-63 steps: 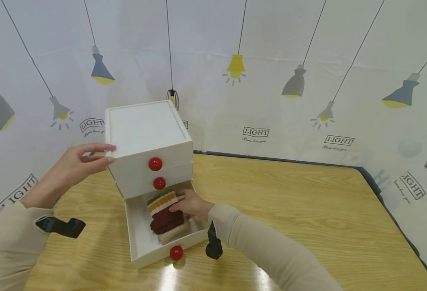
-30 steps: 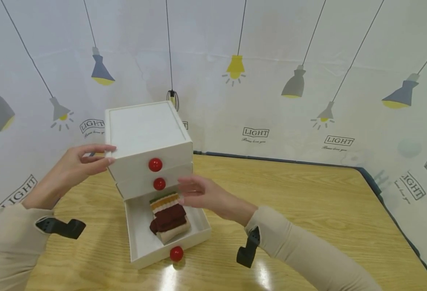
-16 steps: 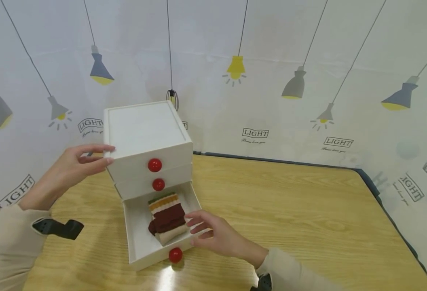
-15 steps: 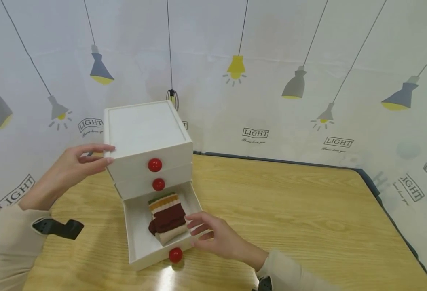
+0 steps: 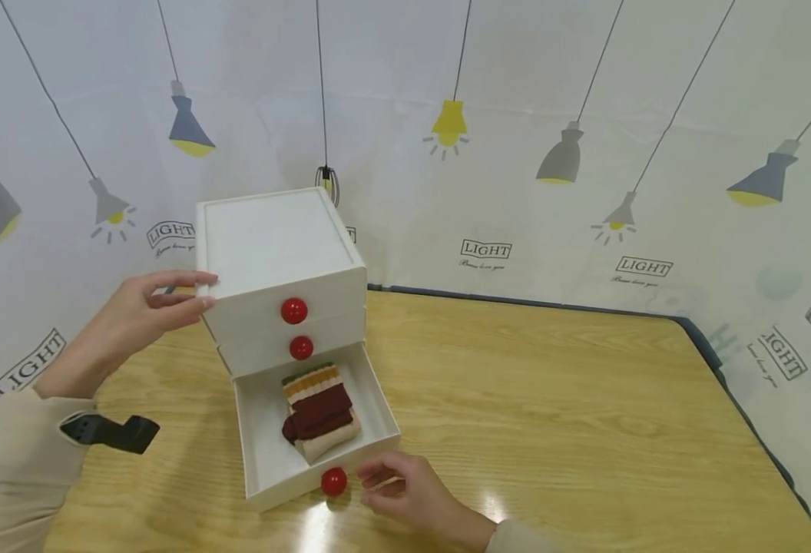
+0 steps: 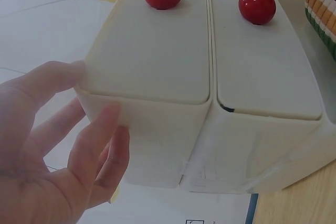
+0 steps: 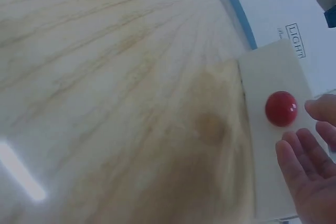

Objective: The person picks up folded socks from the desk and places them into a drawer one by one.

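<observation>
A white chest of drawers [image 5: 277,242] with red ball knobs stands on the table, its bottom drawer [image 5: 260,468] pulled out. In that drawer lie folded socks [image 5: 321,411], dark red and cream, with a striped ribbed cuff in orange, white and green. My left hand [image 5: 150,315] rests on the chest's front left upper corner, its fingertips touching top and side, as the left wrist view [image 6: 68,140] also has it. Beside the bottom drawer's red knob [image 5: 334,481], my right hand [image 5: 415,491] hovers with loosely bent fingers, apart from the knob and holding nothing.
The two upper drawers, with red knobs [image 5: 294,311], are closed. Under everything is a wood-grain table [image 5: 551,399], its far edge dark blue. Behind it hangs a pale backdrop [image 5: 392,153] printed with lamps.
My right hand has let go of the socks, left the drawer and come down toward its front knob. The socks lie slightly shifted. My left hand stays at the chest's corner.
</observation>
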A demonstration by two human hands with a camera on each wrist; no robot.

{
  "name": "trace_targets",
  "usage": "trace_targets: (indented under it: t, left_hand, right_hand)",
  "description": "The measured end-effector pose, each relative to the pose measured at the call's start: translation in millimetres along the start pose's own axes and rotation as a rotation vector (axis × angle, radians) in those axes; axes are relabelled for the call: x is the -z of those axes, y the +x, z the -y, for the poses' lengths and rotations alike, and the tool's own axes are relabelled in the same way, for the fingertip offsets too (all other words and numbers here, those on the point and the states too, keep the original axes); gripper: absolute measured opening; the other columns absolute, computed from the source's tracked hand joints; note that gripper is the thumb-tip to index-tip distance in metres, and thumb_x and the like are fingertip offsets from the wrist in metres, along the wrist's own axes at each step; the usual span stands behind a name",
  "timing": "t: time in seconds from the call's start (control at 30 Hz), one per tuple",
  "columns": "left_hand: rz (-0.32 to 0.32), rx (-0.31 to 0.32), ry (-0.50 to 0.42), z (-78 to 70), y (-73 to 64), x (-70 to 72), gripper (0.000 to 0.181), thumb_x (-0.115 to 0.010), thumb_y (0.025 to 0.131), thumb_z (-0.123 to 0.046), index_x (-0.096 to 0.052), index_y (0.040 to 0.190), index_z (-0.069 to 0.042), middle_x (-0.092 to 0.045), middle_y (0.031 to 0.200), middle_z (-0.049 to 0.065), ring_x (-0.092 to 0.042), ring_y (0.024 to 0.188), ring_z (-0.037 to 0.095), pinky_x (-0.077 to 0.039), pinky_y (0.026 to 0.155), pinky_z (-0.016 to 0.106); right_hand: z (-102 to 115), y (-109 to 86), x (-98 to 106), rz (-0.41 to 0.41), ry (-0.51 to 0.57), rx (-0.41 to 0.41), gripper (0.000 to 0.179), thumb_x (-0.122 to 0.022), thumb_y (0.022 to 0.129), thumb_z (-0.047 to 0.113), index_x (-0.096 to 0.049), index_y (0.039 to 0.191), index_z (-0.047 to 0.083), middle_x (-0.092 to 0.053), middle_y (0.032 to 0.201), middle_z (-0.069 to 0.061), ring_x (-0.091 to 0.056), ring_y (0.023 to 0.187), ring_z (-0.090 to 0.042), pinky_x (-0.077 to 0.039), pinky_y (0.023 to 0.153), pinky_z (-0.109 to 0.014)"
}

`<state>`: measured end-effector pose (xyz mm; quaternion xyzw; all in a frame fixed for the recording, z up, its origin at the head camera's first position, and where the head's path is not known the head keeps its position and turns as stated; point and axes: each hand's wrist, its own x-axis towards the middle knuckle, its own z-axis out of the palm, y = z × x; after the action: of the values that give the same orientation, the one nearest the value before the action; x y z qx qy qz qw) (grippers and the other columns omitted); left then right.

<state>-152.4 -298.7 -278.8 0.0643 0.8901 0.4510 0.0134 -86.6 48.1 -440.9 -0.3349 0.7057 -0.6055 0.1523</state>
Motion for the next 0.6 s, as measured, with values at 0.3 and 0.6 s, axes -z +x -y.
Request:
trace_targets:
  t: [0.3,0.6]
  left_hand:
    - [-0.001,-0.008,0.001,0.0,-0.3,0.1,0.043,-0.055,0.088,-0.031,-0.047,0.127,-0.012,-0.052,0.113,-0.001,-0.049,0.097,0.002,-0.037,0.084,0.057]
    - [0.024,0.02,-0.037,-3.9,-2.4,-0.1,0.047,-0.053,0.089,-0.032,-0.043,0.13,-0.011,-0.04,0.129,0.023,-0.038,0.116,0.039,-0.031,0.087,0.062]
  right_hand:
    - [-11.0,4.0,-15.6,0.054,0.076,-0.05,0.036,-0.062,0.079,-0.003,-0.051,0.113,-0.008,-0.056,0.107,-0.023,-0.059,0.091,-0.031,-0.048,0.075,-0.022]
    - [-17.3,10.1,-26.9,0.009,0.182,-0.026,0.035,-0.061,0.077,-0.01,-0.048,0.109,-0.009,-0.053,0.109,-0.026,-0.058,0.092,-0.035,-0.048,0.077,-0.024]
